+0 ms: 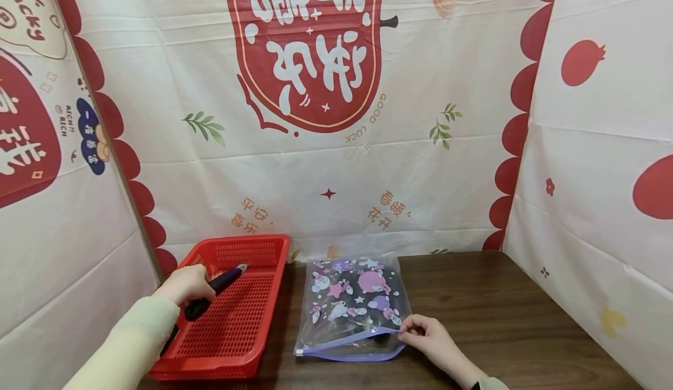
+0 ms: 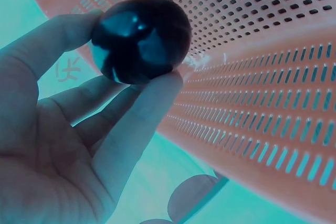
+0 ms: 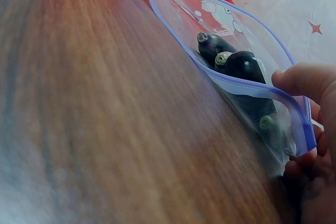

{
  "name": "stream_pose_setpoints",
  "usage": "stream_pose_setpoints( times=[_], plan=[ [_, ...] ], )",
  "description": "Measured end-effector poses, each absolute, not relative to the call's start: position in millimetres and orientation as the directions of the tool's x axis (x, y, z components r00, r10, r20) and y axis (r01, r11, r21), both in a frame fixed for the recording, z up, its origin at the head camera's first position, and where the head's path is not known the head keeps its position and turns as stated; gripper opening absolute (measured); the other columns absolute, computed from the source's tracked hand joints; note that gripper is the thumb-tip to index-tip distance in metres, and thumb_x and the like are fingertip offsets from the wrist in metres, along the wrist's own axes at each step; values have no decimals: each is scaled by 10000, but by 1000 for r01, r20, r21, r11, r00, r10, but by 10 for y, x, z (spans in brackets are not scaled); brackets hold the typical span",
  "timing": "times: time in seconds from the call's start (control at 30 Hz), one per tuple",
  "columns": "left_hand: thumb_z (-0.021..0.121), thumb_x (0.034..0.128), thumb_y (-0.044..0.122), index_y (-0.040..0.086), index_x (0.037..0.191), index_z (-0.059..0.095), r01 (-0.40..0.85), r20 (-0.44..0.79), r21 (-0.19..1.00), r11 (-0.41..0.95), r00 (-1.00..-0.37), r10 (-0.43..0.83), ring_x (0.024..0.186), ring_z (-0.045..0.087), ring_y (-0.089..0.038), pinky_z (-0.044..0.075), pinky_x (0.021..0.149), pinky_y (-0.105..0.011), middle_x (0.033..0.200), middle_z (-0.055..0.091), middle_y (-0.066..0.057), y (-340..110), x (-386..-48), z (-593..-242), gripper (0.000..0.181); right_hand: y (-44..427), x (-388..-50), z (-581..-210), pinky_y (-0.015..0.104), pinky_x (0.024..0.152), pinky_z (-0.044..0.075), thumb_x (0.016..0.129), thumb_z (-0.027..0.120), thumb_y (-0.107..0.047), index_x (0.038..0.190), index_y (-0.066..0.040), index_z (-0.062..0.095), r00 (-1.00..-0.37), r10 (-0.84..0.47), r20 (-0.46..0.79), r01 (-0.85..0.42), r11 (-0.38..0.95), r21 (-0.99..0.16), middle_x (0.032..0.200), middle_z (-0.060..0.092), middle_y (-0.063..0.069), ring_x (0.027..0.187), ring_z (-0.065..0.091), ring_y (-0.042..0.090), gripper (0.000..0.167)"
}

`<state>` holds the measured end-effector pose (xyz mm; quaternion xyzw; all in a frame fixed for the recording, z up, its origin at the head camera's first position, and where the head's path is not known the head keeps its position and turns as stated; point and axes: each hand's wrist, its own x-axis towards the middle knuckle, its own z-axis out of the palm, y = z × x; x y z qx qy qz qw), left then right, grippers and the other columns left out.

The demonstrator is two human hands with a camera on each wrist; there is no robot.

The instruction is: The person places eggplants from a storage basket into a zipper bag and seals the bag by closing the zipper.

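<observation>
My left hand point(image 1: 184, 285) holds a dark purple eggplant point(image 1: 227, 279) above the red basket, its stem end pointing away to the right. In the left wrist view, thumb and fingers grip the eggplant's glossy rounded end point(image 2: 142, 40). A clear zip bag point(image 1: 349, 296) with cartoon prints lies flat on the table, its purple-edged mouth parted toward me. My right hand point(image 1: 431, 340) pinches the right corner of that mouth. In the right wrist view, several eggplants point(image 3: 247, 66) with cut stems lie inside the bag.
The red perforated basket point(image 1: 270, 320) stands left of the bag on the dark wooden table point(image 1: 462, 302). Printed cloth point(image 1: 336, 168) hangs behind the table and along both sides. A white slider point(image 1: 299, 352) sits at the left end of the bag's zip.
</observation>
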<state>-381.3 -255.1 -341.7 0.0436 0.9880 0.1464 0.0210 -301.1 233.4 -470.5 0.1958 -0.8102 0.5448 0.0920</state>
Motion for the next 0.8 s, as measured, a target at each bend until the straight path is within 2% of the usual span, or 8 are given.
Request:
stream_pose_setpoints(
  times=[0.27, 0.6, 0.8],
  plan=[
    [734, 703, 128, 58, 723, 569, 64, -26, 316, 947, -997, 75, 534, 539, -204, 478, 461, -315, 670, 543, -73, -2573, -3733, -3333, 180, 2428, -3249, -5010, 214, 578, 397, 826, 701, -9, 825, -6, 648, -926, -208, 316, -374, 376, -848, 685, 502, -69, 626, 453, 19, 53],
    [724, 698, 142, 61, 697, 573, 58, -23, 327, 943, -997, 69, 475, 545, -199, 464, 415, -305, 649, 553, -81, -2545, -3678, -3286, 172, 2365, -3065, -4758, 216, 570, 397, 808, 697, 18, 815, 17, 641, -915, -224, 336, -396, 339, -853, 674, 506, -58, 612, 449, 16, 57],
    [728, 708, 154, 69, 692, 592, 61, -22, 304, 951, -997, 71, 457, 550, -191, 473, 409, -311, 644, 562, -81, -2532, -3655, -3255, 161, 2419, -3197, -4924, 218, 558, 392, 819, 696, 5, 818, 2, 642, -912, -222, 344, -406, 379, -831, 677, 499, -88, 613, 442, 0, 54]
  ],
)
